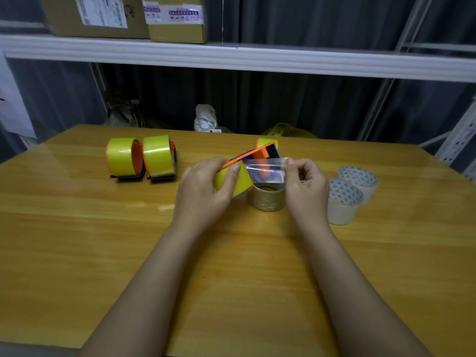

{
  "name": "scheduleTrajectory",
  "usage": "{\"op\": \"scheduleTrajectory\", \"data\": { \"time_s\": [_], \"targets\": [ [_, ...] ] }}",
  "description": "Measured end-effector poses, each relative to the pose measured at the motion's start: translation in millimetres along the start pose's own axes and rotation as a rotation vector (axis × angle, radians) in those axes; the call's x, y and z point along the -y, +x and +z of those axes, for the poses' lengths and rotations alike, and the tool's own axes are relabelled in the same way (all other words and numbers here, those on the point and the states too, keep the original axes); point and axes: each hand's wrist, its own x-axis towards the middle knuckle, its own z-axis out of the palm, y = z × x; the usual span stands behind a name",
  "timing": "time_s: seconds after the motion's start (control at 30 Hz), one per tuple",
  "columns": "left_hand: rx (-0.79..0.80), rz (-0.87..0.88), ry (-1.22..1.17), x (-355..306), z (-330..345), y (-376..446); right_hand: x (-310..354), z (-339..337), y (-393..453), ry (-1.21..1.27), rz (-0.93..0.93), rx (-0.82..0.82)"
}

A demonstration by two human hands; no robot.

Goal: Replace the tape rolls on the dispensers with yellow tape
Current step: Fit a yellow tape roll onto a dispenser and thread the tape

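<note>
A wooden worktop [77, 228] fills the lower view, its far edge running below a white shelf [231, 57] that carries two cardboard boxes [103, 16]. Toward the far left corner of the worktop stand two loaded dispensers [141, 158] side by side and touching, each an orange and dark blue frame carrying a yellow roll set on edge, the roll axes running left to right along the far edge. Near the right edge sit two white rolls [347, 194] with a triangle print inside their cores, lying flat, the nearer one touching the farther. Close to the middle, a brown roll [266, 198] lies flat with its hole facing up. Above it, held off the worktop, is the third dispenser [257, 155], orange and dark blue, its long axis slanting from the near left up toward the far right. The left hand [206, 186] grips the yellow roll [231, 181] mounted on it, fingers curled around the roll and the thumb pressed on its outer face. The right hand [304, 181] pinches the free end of a tape strip [265, 168] between thumb and fingers, the strip drawn rightward from the roll and stretched taut between the hands, glossy and see-through, crossing in front of the dispenser's far end
</note>
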Motion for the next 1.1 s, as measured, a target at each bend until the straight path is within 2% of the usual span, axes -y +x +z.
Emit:
{"op": "scheduleTrajectory", "data": {
  "time_s": [0.17, 0.53, 1.1],
  "targets": [
    [-0.017, 0.093, 0.05, -1.0, -0.9, -0.9, -1.9, -1.4, 5.9, 0.054, 0.132, -0.038],
    [-0.04, 0.149, 0.043, 1.8, 1.5, -1.6, -4.3, -2.7, 8.7, 0.064, 0.19, -0.04],
    [0.051, 0.143, -0.147, 1.9, -7.4, -2.5, 2.2, -8.3, 7.8, 0.002, -0.043, -0.064]
  ]
}}
